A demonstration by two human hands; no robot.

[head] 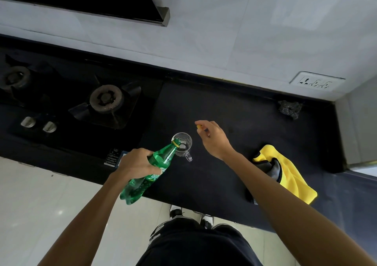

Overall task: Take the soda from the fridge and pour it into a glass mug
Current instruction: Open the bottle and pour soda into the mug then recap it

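Note:
A green soda bottle [161,163] is tilted with its uncapped mouth over the rim of a clear glass mug [182,146] that stands on the black counter [234,174]. My left hand [135,163] grips the bottle round its middle. My right hand [213,138] hovers to the right of the mug and pinches the small yellow bottle cap [199,126] in its fingertips. The mug's handle points toward me. I cannot tell whether liquid is flowing.
A gas hob with a burner [107,99] and two knobs [38,124] lies left of the mug. A yellow cloth [289,174] lies near the counter's front right edge. A dark scouring pad [290,108] sits at the back right, below a wall socket [317,81].

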